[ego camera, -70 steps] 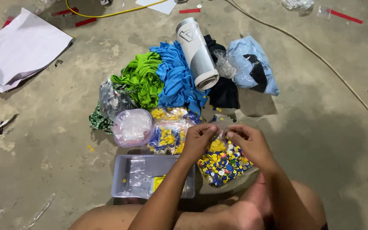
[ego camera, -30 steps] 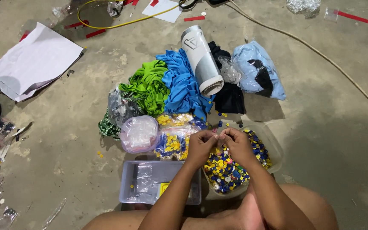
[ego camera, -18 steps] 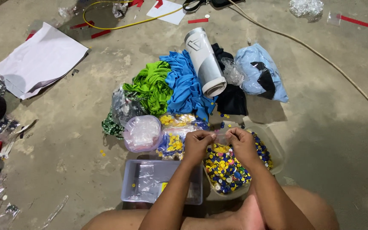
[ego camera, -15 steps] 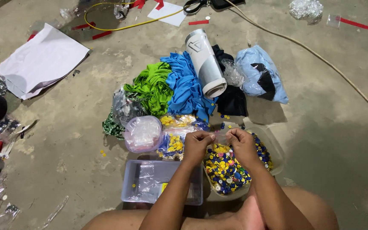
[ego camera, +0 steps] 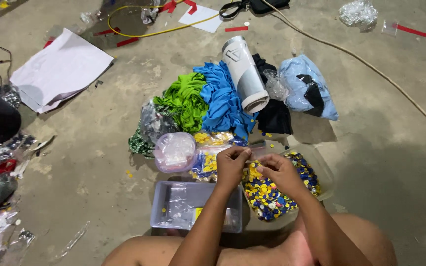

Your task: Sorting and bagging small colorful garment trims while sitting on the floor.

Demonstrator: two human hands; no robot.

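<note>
Head cam: both hands meet over a tray of buttons (ego camera: 272,197). Left hand (ego camera: 231,165) and right hand (ego camera: 278,170) each pinch an end of a small clear bag (ego camera: 257,151), stretched between the fingertips; grip closed on it, both sides. Just left of the grip & nearer: clear box (ego camera: 173,204) w/ plastic bags inside. Left of grip: round pink bag (ego camera: 174,151). Beyond grip: button bags (ego camera: 212,148), then green cloth (ego camera: 186,101), blue cloth (ego camera: 223,101), white roll (ego camera: 245,74). Far left: paper (ego camera: 60,69).
</note>
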